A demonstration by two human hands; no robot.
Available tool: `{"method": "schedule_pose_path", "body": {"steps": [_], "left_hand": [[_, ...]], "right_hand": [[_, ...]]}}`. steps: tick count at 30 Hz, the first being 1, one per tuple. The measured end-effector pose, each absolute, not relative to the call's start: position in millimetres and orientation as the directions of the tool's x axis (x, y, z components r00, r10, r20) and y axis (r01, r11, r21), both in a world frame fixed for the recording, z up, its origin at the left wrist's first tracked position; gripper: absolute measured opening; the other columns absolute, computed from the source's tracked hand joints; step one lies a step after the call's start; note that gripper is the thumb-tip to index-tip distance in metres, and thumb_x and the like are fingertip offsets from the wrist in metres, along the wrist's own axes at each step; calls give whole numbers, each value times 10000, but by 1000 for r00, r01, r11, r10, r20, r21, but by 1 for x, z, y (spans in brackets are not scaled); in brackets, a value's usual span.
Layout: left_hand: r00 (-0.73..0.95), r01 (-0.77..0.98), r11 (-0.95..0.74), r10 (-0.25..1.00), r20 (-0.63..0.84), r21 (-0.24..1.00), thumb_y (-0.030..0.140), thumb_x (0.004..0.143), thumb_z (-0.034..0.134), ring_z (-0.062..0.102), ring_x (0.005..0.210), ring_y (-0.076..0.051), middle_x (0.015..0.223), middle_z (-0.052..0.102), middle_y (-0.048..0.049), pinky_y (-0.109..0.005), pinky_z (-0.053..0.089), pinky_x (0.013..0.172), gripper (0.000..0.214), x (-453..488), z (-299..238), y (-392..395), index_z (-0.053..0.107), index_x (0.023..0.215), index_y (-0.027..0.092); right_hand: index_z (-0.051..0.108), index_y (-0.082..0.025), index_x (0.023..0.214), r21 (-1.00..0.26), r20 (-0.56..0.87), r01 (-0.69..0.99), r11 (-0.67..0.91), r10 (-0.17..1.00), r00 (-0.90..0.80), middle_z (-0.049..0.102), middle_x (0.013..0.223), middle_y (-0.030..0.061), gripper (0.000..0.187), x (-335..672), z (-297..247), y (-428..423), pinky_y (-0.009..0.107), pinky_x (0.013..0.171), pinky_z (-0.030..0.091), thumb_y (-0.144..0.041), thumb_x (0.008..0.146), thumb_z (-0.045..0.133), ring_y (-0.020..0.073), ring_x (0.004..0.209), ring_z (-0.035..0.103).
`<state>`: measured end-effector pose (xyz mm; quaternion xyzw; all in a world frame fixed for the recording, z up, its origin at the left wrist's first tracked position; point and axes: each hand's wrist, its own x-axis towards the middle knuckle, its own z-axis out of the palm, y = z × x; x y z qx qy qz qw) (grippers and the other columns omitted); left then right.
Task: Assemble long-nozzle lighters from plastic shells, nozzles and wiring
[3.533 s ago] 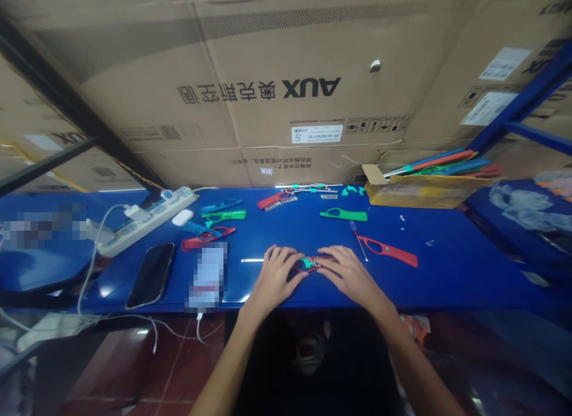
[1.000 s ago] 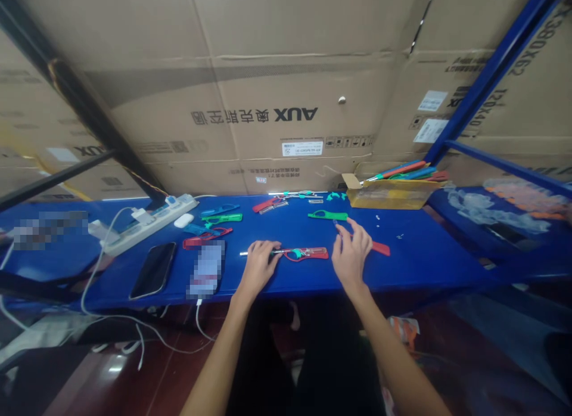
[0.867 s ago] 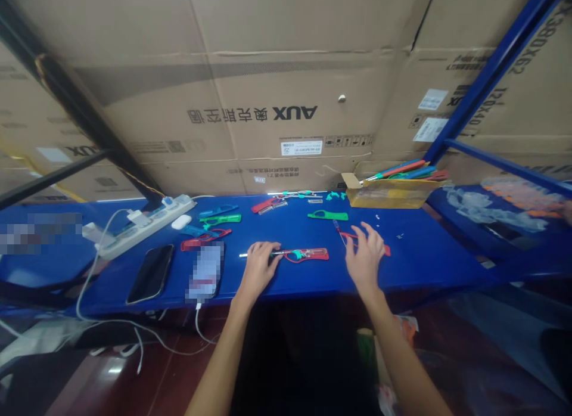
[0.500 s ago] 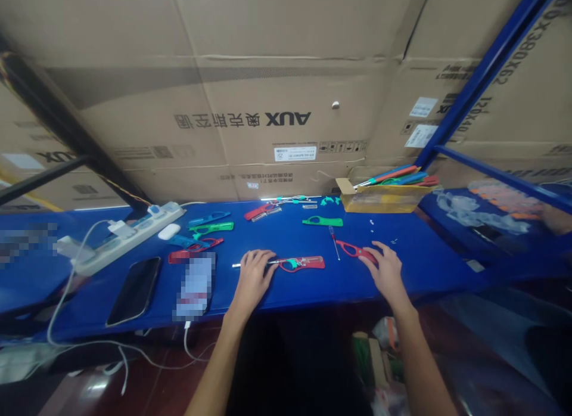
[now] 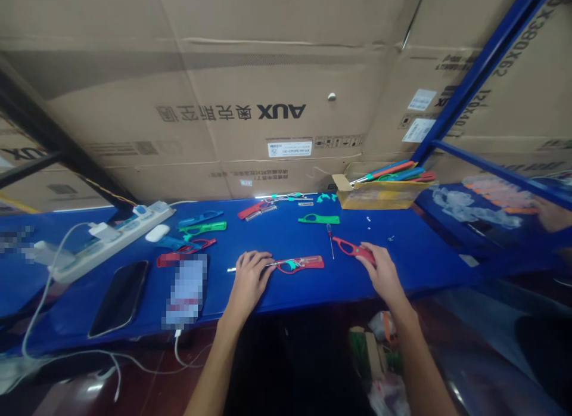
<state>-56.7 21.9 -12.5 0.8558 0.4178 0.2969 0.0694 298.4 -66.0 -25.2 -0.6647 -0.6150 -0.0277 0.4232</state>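
Head view: curled left hand (image 5: 251, 280) holds silver metal rod (image 5: 231, 270), right hand (image 5: 383, 272) pinches red looped plastic shell (image 5: 348, 247); steady rod should spare thin white wires (image 5: 305, 261).

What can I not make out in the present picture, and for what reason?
Head view:
Middle of the metal tube: covered by the left hand.
One end of the red handle: covered by the right hand.
Plugged-in phone screen: blurred into blocks.
Lower parts of the coloured handles in the yellow box: behind its front wall.
White bits beyond the right hand: too small to identify.
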Motion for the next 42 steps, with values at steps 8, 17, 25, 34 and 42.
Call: {"method": "schedule_pose_path", "body": {"steps": [8,17,25,34,42], "left_hand": [[502,682,-623,780,373,384,299,997,576,585,1162,-283,1222,706,-40,-626,290,1122,133,-33,-13,21,702,1031,277],[486,644,-647,758,435,407,352,1002,568,583,1194,-266,1243,701,-66,-569,269,1175,302,-35,-16,20,582,1282,241],[485,653,-634,770,414,414,346,1025,518,561,1243,-256,1333,659,-77,-558,286,1183,313,-34,-9,17,601,1317,268],[495,661,-630,775,393,409,282,1027,516,538,1253,-241,1297,672,-51,-572,309,1174,246,-32,-9,13,691,1201,287],[478,660,-608,793,377,442,295,1030,516,541,1243,-244,1251,690,-72,-573,305,1174,255,-30,-9,14,692,1210,257]], "right_hand": [[659,-263,1159,-544,516,748,380,855,-59,704,1172,80,203,213,1,-47,432,999,492,-327,1028,517,251,1135,627],[660,-257,1186,-549,470,725,415,871,-143,711,1183,71,215,203,-4,-40,417,996,477,-286,1034,509,230,1135,623],[657,-250,1176,-514,447,756,406,879,-169,704,1181,73,203,201,-5,-47,432,989,450,-298,1033,522,233,1124,621],[670,-236,1113,-423,465,797,430,859,-216,719,1169,78,183,206,-19,-49,463,1003,424,-301,1035,518,246,1107,631],[689,-254,1118,-463,399,797,388,894,-203,714,1179,84,210,206,-13,-50,482,1000,456,-314,1033,508,263,1109,643]]}}
